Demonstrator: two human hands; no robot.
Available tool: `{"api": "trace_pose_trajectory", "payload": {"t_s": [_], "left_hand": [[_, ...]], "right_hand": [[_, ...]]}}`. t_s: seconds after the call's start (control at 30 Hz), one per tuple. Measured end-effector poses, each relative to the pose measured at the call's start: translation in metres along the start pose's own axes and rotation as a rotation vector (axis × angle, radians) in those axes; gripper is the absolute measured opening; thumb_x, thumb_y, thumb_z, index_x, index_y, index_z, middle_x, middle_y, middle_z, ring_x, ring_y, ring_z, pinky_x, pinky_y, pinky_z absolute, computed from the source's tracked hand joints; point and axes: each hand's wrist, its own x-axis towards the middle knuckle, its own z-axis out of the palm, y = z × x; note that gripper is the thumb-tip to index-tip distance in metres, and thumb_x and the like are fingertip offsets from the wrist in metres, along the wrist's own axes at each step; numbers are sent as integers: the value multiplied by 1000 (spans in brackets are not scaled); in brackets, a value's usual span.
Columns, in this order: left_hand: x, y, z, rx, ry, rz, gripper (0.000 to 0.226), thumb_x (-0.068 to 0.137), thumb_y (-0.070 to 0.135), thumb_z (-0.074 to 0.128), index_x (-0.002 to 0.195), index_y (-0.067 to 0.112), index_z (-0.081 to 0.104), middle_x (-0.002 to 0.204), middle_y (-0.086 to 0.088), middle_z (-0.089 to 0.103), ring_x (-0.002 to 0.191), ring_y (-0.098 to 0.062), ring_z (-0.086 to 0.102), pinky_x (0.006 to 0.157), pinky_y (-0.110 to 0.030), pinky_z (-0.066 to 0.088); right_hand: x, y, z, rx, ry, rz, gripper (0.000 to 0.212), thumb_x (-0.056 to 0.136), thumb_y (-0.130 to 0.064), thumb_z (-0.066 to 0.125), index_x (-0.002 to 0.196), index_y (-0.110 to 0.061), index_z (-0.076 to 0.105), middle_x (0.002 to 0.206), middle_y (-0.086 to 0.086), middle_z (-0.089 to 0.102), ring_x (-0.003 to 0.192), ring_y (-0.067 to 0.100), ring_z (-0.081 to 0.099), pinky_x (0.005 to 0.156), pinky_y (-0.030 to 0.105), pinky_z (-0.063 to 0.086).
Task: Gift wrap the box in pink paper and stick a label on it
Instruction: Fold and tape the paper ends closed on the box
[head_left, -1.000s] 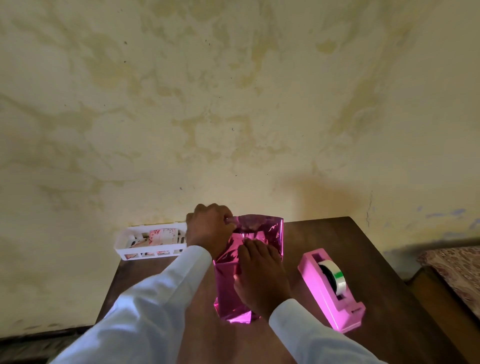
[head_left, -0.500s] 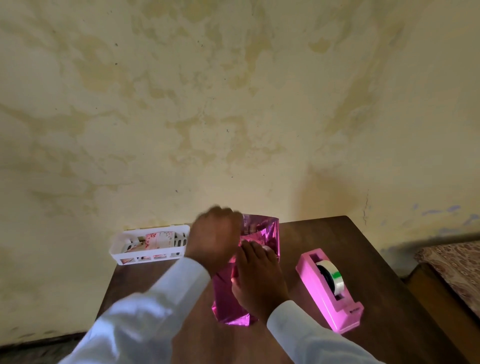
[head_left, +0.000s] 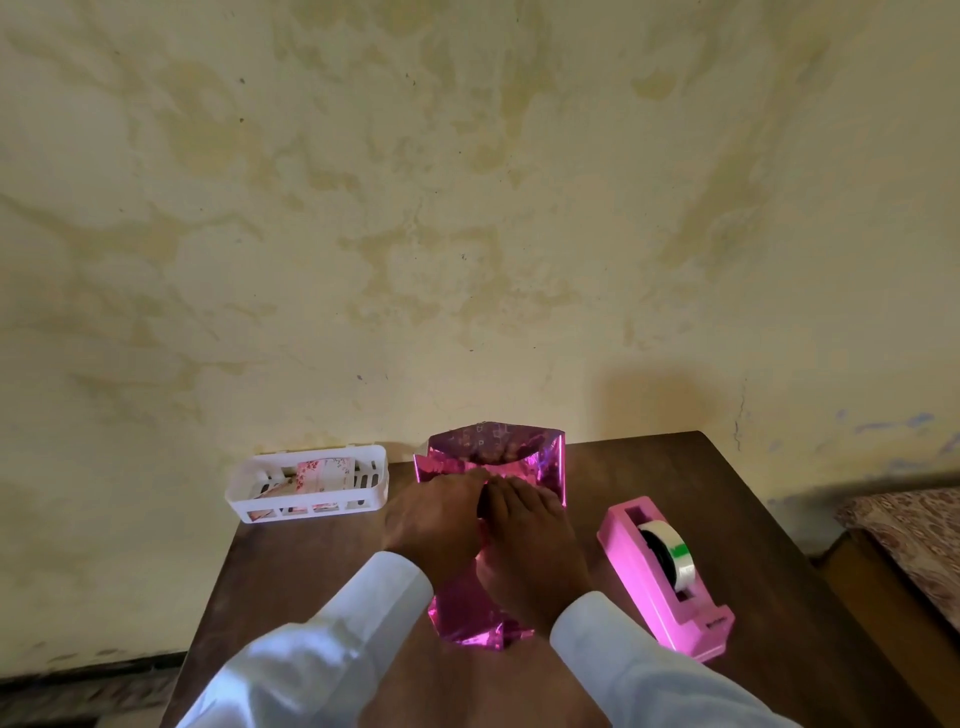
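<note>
We face a yellowish wall (head_left: 467, 208) blotched with darker stains, with a thin crack (head_left: 738, 415) and blue marks (head_left: 893, 423) low on its right. A dark wooden table (head_left: 675, 483) stands against it. Past the table's right edge lies a patterned cloth (head_left: 906, 530). At lower left we see dark floor (head_left: 78, 693).

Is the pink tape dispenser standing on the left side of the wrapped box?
No, the pink tape dispenser stands on the table to the right of the pink-wrapped box.
</note>
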Motion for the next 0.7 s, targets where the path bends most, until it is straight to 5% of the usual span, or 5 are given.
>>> {"api": "trace_pose_trajectory", "payload": {"t_s": [0.2,0.43,0.6,0.7], "left_hand": [[3,1,2,19,19,-8,39,97,26,52,136,31,50,117,4,69,100,-19,68,85,-37,57],[3,8,3,51,11,-10,24,98,27,47,121,28,55,111,4,69,94,-20,68,83,-38,57],[-2,12,4,51,10,-22,38,102,27,40,140,25,42,129,1,62,109,-23,64,90,-40,53],[-3,14,3,53,-13,-45,48,104,27,38,151,23,30,139,-1,56,118,-25,61,95,-40,51]], "right_hand": [[5,1,-9,130,5,27,40,84,-29,56,123,-22,58,118,-5,67,111,15,60,108,34,42],[7,5,-1,96,-13,-8,59,88,-40,34,137,-14,54,135,3,61,125,23,56,114,40,38],[4,7,1,-54,-50,-26,62,89,-41,50,141,-6,53,140,13,58,133,31,52,114,48,38],[2,4,-4,-92,-4,-26,64,87,-42,33,132,-5,61,129,15,65,122,34,60,106,50,46]]}}
